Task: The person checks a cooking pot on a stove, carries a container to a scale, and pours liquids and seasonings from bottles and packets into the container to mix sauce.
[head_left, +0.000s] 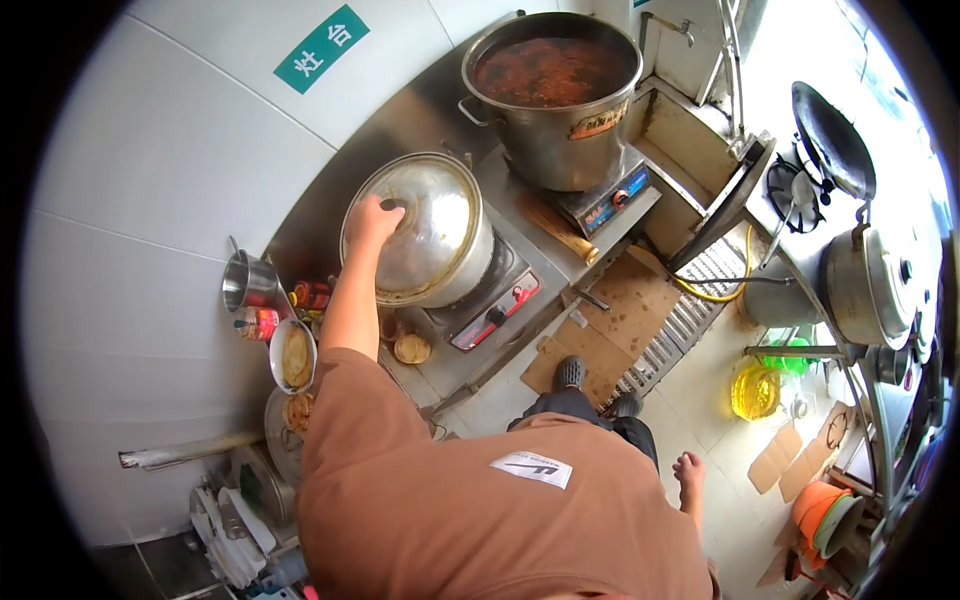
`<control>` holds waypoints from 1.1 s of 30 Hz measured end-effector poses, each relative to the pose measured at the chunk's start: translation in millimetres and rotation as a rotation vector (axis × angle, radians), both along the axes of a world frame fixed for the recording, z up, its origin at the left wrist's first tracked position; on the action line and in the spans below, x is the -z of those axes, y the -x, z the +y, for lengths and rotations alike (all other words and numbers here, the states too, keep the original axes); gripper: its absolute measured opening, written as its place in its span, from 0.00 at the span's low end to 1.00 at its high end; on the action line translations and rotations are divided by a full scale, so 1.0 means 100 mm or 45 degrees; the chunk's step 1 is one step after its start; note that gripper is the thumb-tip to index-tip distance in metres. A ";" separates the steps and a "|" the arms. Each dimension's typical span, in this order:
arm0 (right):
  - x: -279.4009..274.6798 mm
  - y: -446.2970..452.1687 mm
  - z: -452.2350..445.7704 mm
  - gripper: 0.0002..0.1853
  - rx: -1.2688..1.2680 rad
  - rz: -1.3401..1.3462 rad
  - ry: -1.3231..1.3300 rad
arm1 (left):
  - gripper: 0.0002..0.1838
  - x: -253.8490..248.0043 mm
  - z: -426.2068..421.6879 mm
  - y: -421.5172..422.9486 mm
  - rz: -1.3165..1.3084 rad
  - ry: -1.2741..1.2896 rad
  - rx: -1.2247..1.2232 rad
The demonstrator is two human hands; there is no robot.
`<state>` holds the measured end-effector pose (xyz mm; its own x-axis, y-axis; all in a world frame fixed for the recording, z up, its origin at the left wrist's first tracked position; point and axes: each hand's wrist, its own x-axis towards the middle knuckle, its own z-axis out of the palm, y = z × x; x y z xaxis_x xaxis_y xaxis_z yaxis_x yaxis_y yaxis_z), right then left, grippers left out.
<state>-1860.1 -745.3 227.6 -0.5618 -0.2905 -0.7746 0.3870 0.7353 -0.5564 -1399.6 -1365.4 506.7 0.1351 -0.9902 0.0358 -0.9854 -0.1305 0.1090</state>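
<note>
My left hand (370, 222) is closed around the knob of a domed metal pot lid (440, 215), with the arm stretched forward. The lid sits on a wide silver pot (468, 285), and whatever is inside is hidden. Beneath that pot is a gas stove (495, 312) with a black dial. Low at my right side hangs my right hand (690, 474), its fingers curled and nothing visible in them. Beyond the lidded pot, a tall stockpot (560, 145) of reddish broth stands uncovered on a second burner (610, 200).
Left of me are a steel pot (248, 282), jars and a white bowl (293, 355). To the right, a rack carries a wok (835, 140) and a large lidded pot (870, 285). A yellow oil jug (755, 392), a floor grate (690, 310) and cardboard (620, 320) lie low.
</note>
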 end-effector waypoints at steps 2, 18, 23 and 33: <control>0.03 0.17 -0.29 0.13 -0.089 -0.015 0.011 | 0.27 -0.07 -0.05 0.07 0.021 -0.093 -0.040; 0.47 0.89 -0.40 0.10 -0.216 -0.315 -0.153 | 0.15 -0.77 0.09 -1.16 1.968 0.079 -0.358; 0.54 1.01 -0.48 0.10 -0.280 -0.291 -0.185 | 0.16 -0.90 0.29 -1.13 1.143 0.098 0.098; 0.47 1.15 -0.92 0.12 -0.286 -0.164 -0.004 | 0.18 -0.66 0.25 -1.34 2.271 0.170 -0.281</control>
